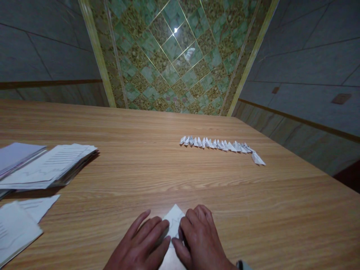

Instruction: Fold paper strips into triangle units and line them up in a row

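Observation:
Both of my hands press on a small white piece of paper (174,220) at the near edge of the wooden table (168,172). Its folded point sticks out away from me between my fingers. My left hand (143,243) lies flat on its left side. My right hand (199,240) covers its right side, fingertips bent down onto the fold. Most of the paper is hidden under my hands.
A row of several small folded paper pieces (216,144) lies at the far right, with one more (258,159) at its right end. A stack of printed sheets (47,167) sits at the left. Loose torn sheets (17,228) lie near the left front edge.

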Motion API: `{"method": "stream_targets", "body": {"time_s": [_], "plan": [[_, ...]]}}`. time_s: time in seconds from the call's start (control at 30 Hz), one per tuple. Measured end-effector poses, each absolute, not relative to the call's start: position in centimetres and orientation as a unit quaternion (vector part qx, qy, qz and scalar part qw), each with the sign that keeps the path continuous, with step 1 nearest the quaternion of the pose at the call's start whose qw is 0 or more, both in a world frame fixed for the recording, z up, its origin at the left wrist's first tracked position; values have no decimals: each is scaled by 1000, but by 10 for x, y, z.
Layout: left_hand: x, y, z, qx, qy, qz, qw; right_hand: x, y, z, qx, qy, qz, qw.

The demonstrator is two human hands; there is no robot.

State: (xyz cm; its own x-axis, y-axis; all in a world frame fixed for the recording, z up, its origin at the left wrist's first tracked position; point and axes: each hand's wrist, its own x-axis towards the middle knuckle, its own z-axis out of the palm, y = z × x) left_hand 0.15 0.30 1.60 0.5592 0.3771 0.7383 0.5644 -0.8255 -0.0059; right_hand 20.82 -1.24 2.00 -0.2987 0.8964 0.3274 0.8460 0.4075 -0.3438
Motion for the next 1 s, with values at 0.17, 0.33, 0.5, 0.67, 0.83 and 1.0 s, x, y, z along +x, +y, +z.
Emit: {"method": "stream_targets", "body": {"time_s": [0.17,0.33,0.5,0.67,0.83,1.0], "plan": [[5,-2,37,-895,-284,-326,105,214,-11,30,-539,-809,93,218],[3,0,37,-896,-282,-332,87,225,-9,41,-512,-813,126,247],[-2,6,33,-897,-266,-341,87,231,-3,42,-393,-876,123,253],[-4,15,37,-890,-265,-370,33,230,-2,37,-364,-896,59,248],[-8,15,36,-895,-246,-354,113,222,-3,31,-349,-891,-53,286],[-15,0,17,-905,-209,-329,170,215,-5,22,-328,-888,-104,305]]}}
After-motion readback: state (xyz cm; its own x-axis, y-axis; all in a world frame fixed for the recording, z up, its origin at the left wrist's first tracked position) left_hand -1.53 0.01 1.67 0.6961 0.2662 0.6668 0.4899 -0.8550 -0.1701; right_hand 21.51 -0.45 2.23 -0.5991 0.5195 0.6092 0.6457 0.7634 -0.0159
